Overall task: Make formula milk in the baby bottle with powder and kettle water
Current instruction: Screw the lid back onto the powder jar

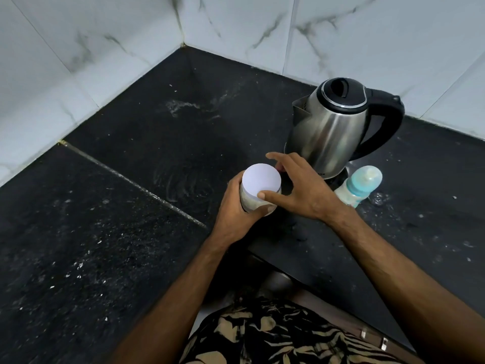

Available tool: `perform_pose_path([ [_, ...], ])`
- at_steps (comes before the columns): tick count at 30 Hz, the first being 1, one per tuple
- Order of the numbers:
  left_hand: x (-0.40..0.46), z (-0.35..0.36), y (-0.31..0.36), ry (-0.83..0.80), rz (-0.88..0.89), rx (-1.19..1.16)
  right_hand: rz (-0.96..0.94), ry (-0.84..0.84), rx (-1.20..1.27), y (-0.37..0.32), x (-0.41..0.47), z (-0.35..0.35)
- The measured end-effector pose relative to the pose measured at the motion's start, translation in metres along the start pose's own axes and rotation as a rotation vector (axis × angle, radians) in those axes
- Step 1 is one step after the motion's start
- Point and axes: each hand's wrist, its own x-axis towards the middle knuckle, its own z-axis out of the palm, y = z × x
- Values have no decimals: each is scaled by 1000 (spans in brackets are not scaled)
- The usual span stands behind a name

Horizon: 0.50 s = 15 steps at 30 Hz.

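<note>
Evidently at the powder step, seen from the head camera: left hand [237, 206] wrapped round the powder jar [258, 195] just in front of the steel kettle [333, 124], right hand [299, 187] with thumb and fingers spread and curled over the jar's white lid [261, 183], pinching its rim, probably to twist it off. Baby bottle [360, 186] with its teal collar standing on the black counter [105, 232], touching or just beside the kettle's base on the right, cap on. Next, likely: lid off while bracing the jar, then bottle uncapped before any powder or kettle water.
</note>
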Motion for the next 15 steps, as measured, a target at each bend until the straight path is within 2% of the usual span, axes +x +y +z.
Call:
perform_pose_path([
  [5, -1, 1, 1, -2, 6, -26, -57, -100, 63, -1, 4, 5],
  [11, 0, 0, -1, -2, 15, -1, 39, 47, 41, -1, 5, 5],
  [15, -1, -1, 2, -10, 16, -4, -29, -25, 118, -4, 7, 5],
])
